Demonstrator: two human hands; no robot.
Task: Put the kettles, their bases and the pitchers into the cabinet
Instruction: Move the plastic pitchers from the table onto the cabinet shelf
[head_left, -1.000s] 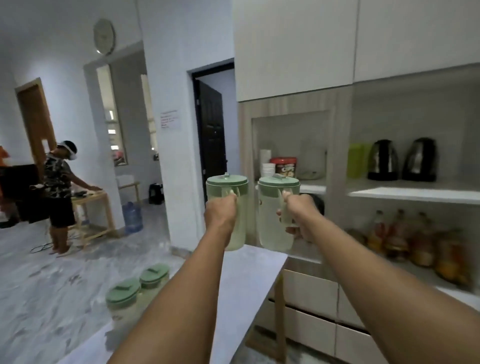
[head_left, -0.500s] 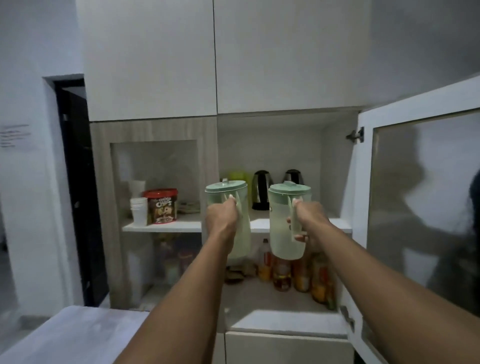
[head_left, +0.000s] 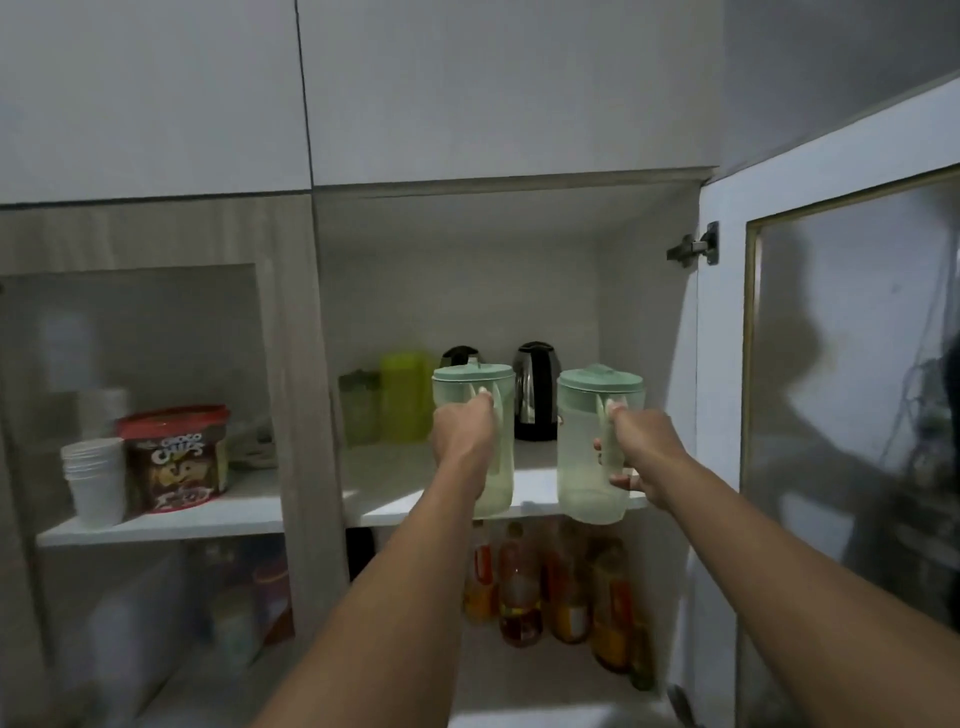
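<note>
The left pitcher (head_left: 453, 396) and right pitcher (head_left: 581, 452) hang upright, bases at the shelf (head_left: 395, 486) front edge, not yet set down. The left hand (head_left: 462, 436) and right hand (head_left: 647, 448) each curl fully round a handle, keeping the lids level. The kettles (head_left: 535, 395) occupy the rear, so the front space probably receives the pitchers. The door (head_left: 722, 415) stands open.

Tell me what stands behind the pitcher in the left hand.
A dark kettle: only its top shows above the pitcher. Its body and any base are covered by that pitcher and the left hand.
</note>
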